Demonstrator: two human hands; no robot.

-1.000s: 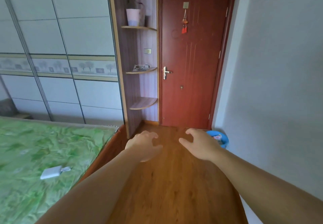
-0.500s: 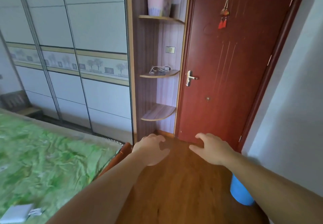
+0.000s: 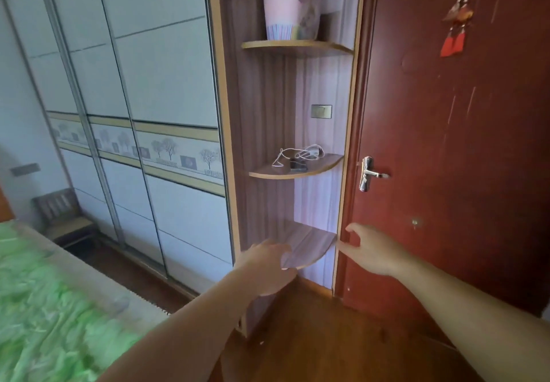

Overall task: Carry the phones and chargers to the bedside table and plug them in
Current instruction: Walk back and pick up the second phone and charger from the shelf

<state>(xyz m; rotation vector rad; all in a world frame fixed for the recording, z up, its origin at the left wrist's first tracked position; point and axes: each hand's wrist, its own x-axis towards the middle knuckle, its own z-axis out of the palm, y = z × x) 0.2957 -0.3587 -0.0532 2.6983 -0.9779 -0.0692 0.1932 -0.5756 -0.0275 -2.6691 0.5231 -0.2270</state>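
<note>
A white charger with its coiled cable (image 3: 306,153) and a small dark object (image 3: 298,165) beside it lie on the middle corner shelf (image 3: 327,163). Whether the dark object is a phone I cannot tell. Both arms reach forward, well below that shelf. My left hand (image 3: 266,265) is loosely curled and holds nothing, in front of the lowest shelf (image 3: 312,244). Fingers spread and nothing in it, my right hand (image 3: 372,252) hovers in front of the door frame.
A red door (image 3: 461,149) with a metal handle (image 3: 369,173) stands at the right. White sliding wardrobe doors (image 3: 134,113) fill the left. A bed with a green cover (image 3: 44,307) lies lower left. A pale cup (image 3: 285,14) stands on the top shelf.
The view has moved closer to the corner shelves and door. The white pack on the bed and the blue bin have left the view. Both hands stay stretched forward, holding nothing.
</note>
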